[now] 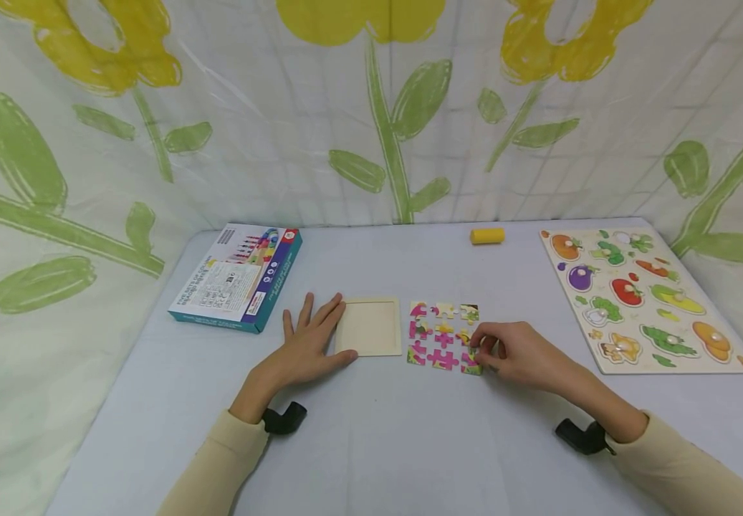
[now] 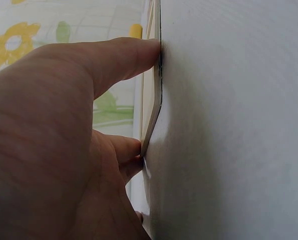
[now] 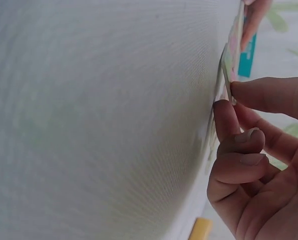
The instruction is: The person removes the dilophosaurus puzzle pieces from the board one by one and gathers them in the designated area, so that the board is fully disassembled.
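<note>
My left hand [image 1: 307, 350] lies with fingers spread along the left side of a square wooden puzzle tray [image 1: 369, 330]. Its thumb touches the near left corner, while the other fingertips reach the far left part of the rim. To the right of the tray, several pink, yellow and green jigsaw pieces [image 1: 443, 360] are laid out in rows, slightly apart. At their near right corner, my right hand [image 1: 518, 355] pinches a jigsaw piece [image 3: 227, 62] between thumb and index finger. That piece tilts up in the right wrist view, and the remaining fingers are curled.
A flat box [image 1: 223, 283] with a teal side lies at the left. A yellow cylinder [image 1: 487, 236] sits near the back edge. To the right is a vegetable peg board [image 1: 648, 301]. A flower-patterned cloth [image 1: 248, 129] hangs behind the table.
</note>
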`<state>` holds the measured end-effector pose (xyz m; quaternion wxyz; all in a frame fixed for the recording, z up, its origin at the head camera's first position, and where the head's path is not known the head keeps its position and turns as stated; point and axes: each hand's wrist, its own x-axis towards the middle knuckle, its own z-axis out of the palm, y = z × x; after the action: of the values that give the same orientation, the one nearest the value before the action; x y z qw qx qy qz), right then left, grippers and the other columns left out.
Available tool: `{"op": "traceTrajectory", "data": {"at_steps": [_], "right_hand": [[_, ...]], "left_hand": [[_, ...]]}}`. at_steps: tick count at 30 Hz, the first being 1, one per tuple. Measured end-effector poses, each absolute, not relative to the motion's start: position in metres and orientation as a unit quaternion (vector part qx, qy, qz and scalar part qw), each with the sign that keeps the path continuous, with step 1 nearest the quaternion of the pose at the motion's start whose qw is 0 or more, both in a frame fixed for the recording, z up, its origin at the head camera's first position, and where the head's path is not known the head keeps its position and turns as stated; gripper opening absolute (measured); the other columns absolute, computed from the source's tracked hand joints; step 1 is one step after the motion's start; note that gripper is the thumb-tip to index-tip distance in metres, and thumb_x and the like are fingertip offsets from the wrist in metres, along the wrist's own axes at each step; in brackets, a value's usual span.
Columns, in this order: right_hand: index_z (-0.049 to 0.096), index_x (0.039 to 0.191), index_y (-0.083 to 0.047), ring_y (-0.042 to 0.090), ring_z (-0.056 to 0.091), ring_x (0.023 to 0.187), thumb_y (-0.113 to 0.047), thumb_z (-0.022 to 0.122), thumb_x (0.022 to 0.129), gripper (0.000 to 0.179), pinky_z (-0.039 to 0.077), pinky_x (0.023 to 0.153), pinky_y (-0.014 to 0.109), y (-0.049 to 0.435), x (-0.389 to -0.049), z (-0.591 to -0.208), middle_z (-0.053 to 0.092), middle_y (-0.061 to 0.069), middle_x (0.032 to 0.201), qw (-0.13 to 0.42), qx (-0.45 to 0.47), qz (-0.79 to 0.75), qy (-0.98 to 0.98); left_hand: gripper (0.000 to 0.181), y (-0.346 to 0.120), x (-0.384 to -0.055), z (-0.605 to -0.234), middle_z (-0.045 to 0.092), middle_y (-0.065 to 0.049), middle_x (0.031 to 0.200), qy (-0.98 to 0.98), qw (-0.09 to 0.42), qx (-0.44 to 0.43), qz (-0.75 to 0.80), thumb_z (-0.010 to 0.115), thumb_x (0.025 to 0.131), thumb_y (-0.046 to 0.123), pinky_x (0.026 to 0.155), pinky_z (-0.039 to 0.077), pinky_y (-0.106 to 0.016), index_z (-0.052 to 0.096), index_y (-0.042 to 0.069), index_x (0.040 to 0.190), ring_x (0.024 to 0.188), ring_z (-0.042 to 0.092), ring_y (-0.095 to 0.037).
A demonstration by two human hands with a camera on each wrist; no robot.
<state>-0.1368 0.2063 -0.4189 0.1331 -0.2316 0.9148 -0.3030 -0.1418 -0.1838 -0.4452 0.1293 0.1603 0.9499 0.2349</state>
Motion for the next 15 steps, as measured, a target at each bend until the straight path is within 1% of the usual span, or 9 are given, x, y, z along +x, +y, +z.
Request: {"op": "traceTrajectory", "data": {"at_steps": [15], "right_hand": [[0.073,0.107,-0.013,0.007,0.054,0.070,-0.012,0.077,0.095,0.012,0.047,0.062,0.022,0.2065,-0.1384,-0.4206,0.068,-0.006,0.085,0.133,-0.232,-0.304,0.914]], "left_hand": [[0.096,-0.1837,-0.1415,-0.4442,0.011,-0.006,0.181,0.949,0.124,0.162,0.242,0.064,0.097,0.058,0.120,-0.018,-0.082,0.021,0.013,0.170,0.165,-0.015,-0.049]]}}
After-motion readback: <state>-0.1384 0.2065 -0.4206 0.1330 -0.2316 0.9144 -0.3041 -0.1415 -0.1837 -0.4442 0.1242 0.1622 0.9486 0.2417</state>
